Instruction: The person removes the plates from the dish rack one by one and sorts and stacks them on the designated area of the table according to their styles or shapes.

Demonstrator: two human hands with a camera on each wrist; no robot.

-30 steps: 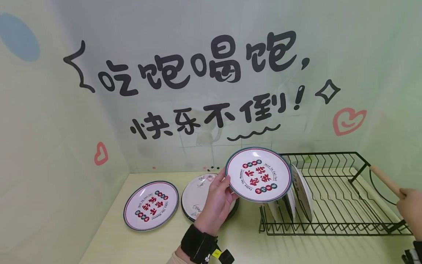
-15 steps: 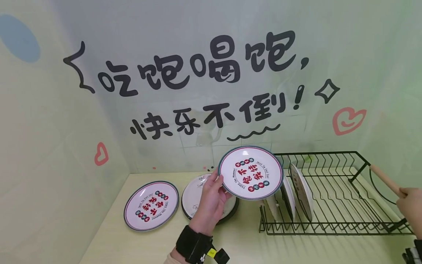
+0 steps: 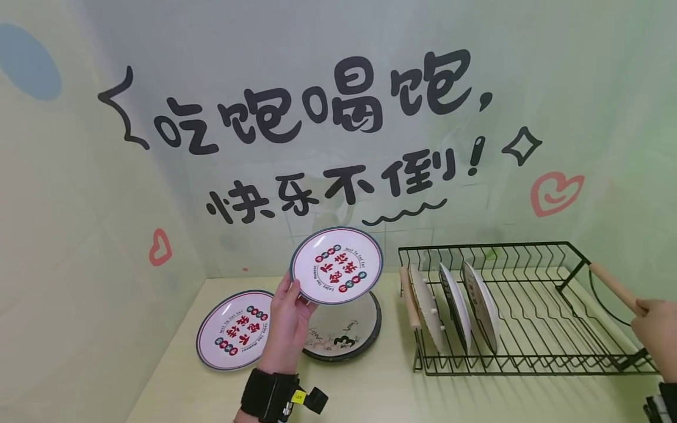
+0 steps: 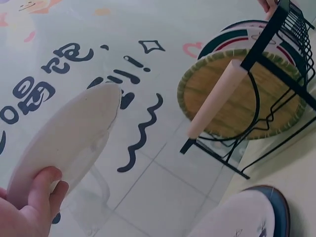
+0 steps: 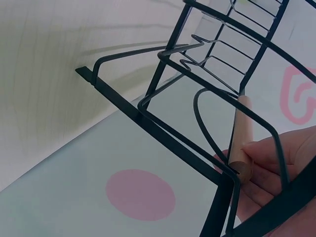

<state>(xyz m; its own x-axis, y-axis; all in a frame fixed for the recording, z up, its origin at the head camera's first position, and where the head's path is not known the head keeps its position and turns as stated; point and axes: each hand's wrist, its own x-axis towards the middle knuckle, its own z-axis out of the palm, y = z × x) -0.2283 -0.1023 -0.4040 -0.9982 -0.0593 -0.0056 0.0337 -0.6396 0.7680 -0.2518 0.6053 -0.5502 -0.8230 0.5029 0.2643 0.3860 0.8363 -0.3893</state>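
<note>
Before a pale wall [image 3: 317,29] lettered in black, my left hand [image 3: 288,329] pinched the edge of a round, glossy white plate [image 3: 337,265] rimmed in blue-green, aloft near a dark-rimmed pale plate [image 3: 338,335] on the table [image 3: 370,388]; my right hand [image 3: 656,335] gripped the wooden handle [image 3: 612,284] of a black wire rack [image 3: 534,357]. That one-edge hold, I judged, could slip, knocking the plates together.

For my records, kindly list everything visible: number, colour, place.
Table: 1, pale yellow, below
Printed backdrop: 1, greyish, behind table
Wire rack: 1, black, table's right
Handles: 2, pale wood, rack's ends
Woven disc: 1, tan, rack's left
Racked plates: 2, whitish, beside disc
Dark-edged plate: 1 or more, whitish, mid-table
Table plate: 1, white, table's left
Held plate: 1, white, raised centrally
Wristbands: 2, black, bottom edge
Left hand: 1, gripping held plate
Right hand: 1, gripping right handle
</note>
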